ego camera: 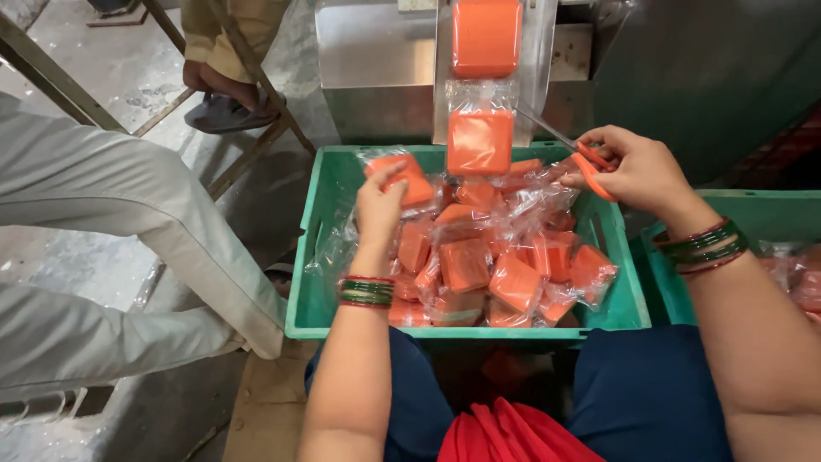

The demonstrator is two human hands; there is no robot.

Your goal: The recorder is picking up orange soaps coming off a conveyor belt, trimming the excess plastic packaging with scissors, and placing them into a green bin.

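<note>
My left hand [380,205] grips a clear packet holding an orange square block [407,177], lifted over the left part of a green crate [321,257]. In my right hand [637,171] are orange-handled scissors [581,154]. Their blades reach up-left toward a strip of sealed packets with orange blocks [481,141] that hangs down from a metal machine [376,51]. Several loose orange packets [496,265] fill the crate. Green and red bangles sit on both of my wrists.
A second green crate [770,214] with more packets stands at the right. Another person in light grey trousers [128,222] sits close on the left. Further back, someone's sandalled foot [224,109] rests by a metal frame. The floor is concrete.
</note>
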